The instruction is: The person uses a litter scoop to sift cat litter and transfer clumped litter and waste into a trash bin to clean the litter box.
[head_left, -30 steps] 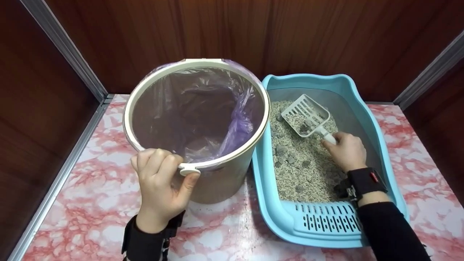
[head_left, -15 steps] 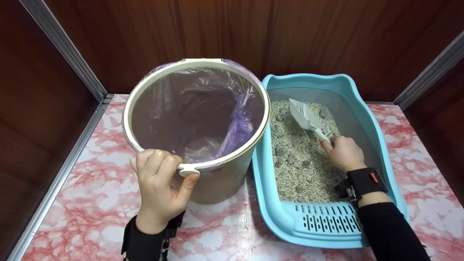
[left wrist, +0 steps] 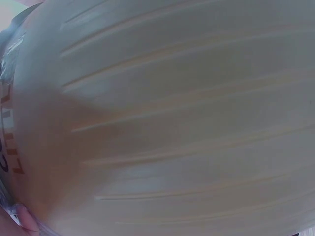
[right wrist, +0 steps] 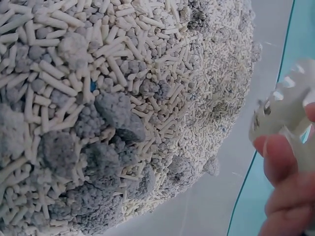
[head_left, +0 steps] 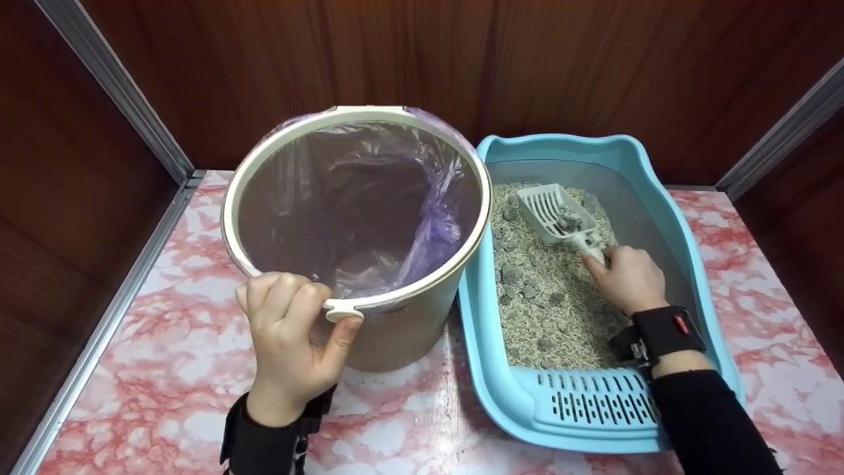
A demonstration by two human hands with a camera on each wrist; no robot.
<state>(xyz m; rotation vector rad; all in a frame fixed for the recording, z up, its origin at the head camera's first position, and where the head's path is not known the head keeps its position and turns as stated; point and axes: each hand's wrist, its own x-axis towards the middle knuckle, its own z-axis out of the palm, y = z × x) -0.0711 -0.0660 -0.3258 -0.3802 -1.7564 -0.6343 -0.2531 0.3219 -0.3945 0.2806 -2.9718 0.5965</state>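
Scoop (head_left: 546, 202) angled to the far left over the litter (head_left: 527, 320)

Its long axis runs on a slant, from the handle at the near right to the slotted pan at the far left, with the pan's hollow facing up and grey bits (head_left: 568, 221) lying in it. It is inside the blue tray (head_left: 482, 316), toward the far end; whether it touches the litter I cannot tell. The right hand (head_left: 630, 280) has its fingers curled round the handle, pinching it close to the pan. Grey clumps (head_left: 529, 290) dot the pale pellets on the near side of the scoop.

Just left of the tray stands a bin (head_left: 402, 340), lined with a thin purple bag (head_left: 438, 227). The left hand (head_left: 287, 333) grips its near rim, fingers hooked over the top and thumb outside by a small white tab (head_left: 344, 315). Both tray and bin rest on a red-and-white marbled table (head_left: 132, 396), with dark wood panels (head_left: 409, 53) behind
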